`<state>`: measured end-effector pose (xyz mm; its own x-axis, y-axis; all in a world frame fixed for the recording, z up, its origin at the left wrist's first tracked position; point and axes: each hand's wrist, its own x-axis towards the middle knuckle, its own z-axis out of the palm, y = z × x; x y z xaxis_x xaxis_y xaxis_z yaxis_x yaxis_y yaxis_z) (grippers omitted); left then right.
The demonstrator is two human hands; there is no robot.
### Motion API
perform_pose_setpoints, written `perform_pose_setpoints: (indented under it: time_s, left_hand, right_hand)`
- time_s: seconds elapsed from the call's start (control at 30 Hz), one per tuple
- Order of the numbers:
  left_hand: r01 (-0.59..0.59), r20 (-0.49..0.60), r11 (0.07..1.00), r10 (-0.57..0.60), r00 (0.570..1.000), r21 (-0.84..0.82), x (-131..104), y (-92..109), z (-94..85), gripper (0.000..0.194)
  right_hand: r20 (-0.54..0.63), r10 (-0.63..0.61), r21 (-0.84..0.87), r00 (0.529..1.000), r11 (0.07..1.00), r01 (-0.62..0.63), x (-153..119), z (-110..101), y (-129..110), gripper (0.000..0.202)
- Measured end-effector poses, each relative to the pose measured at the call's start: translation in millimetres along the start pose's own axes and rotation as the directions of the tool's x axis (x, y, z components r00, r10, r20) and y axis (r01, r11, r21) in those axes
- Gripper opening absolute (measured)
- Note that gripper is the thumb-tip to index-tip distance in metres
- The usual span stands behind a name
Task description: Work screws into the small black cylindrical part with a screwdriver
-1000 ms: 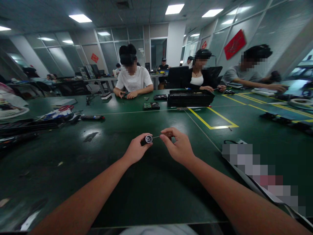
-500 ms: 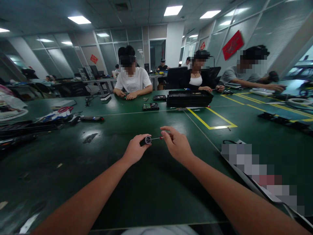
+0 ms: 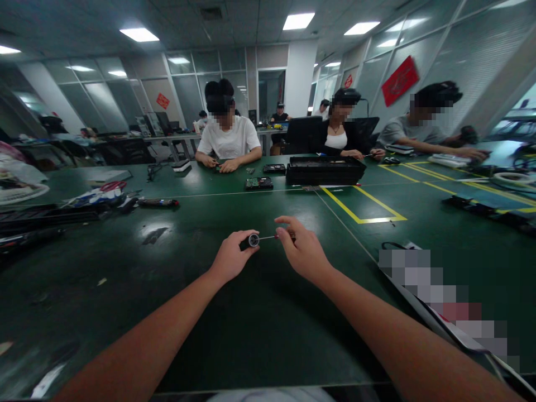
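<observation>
Near the middle of the view my left hand (image 3: 230, 258) is closed around a small black cylindrical part (image 3: 253, 240), whose round end with a pale rim faces me. My right hand (image 3: 305, 248) grips the handle of a screwdriver (image 3: 268, 238). Its thin metal shaft points left and its tip meets the side of the cylindrical part. Most of the handle is hidden by my fingers; a bit of red shows. Both hands are held above the green table (image 3: 234, 335).
Ahead lie a hard drive (image 3: 259, 183) and a long black casing (image 3: 325, 170). Another tool (image 3: 158, 203) and cluttered parts are on the left. A pale, partly blurred-out flat item (image 3: 435, 301) lies at right. Several people sit across the table, one in a white shirt (image 3: 230, 137).
My hands, the screwdriver and the cylindrical part hold almost the same pose. The background sits slightly lower in view, as the camera has tilted a little.
</observation>
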<state>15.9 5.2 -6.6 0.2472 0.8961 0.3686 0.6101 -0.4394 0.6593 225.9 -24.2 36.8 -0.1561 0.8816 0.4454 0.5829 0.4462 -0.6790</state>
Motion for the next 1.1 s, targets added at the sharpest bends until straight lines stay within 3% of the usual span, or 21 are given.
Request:
perform_pose_setpoints:
  time_s: [0.1, 0.3, 0.5, 0.67, 0.97, 1.1]
  left_hand:
    - [-0.004, -0.017, 1.0, 0.004, 1.0, -0.002, 0.1, -1.7, 0.2, 0.036]
    - [0.023, -0.01, 1.0, -0.023, 1.0, 0.018, -0.4, -0.9, -1.6, 0.036]
    - [0.038, -0.019, 0.999, -0.038, 0.999, 0.02, -0.2, -0.2, -2.9, 0.036]
    - [0.036, -0.024, 0.999, -0.035, 0.999, 0.03, -0.3, 1.3, -4.3, 0.036]
    - [0.022, -0.048, 0.995, -0.018, 0.999, 0.099, 0.4, 3.0, -6.4, 0.035]
    - [-0.01, -0.038, 0.992, 0.015, 0.999, 0.124, 0.6, 3.2, -5.5, 0.035]
  right_hand:
    - [0.006, -0.065, 0.036, 0.998, 0.997, 0.064, -1.4, 0.1, -1.6, 0.028]
    - [0.055, 0.036, -0.058, 0.998, 0.998, -0.033, 1.4, -2.4, -2.1, 0.035]
    - [0.072, -0.033, 0.009, 0.997, 0.999, 0.032, -2.1, -2.5, -3.3, 0.029]
    - [0.092, 0.008, -0.063, 0.996, 0.998, -0.002, 0.7, -2.5, -2.8, 0.038]
    - [0.091, -0.072, -0.025, 0.993, 0.997, 0.075, -2.4, 1.2, -3.5, 0.028]
    - [0.105, -0.013, -0.04, 0.994, 0.999, 0.018, -0.7, -0.1, -3.3, 0.03]
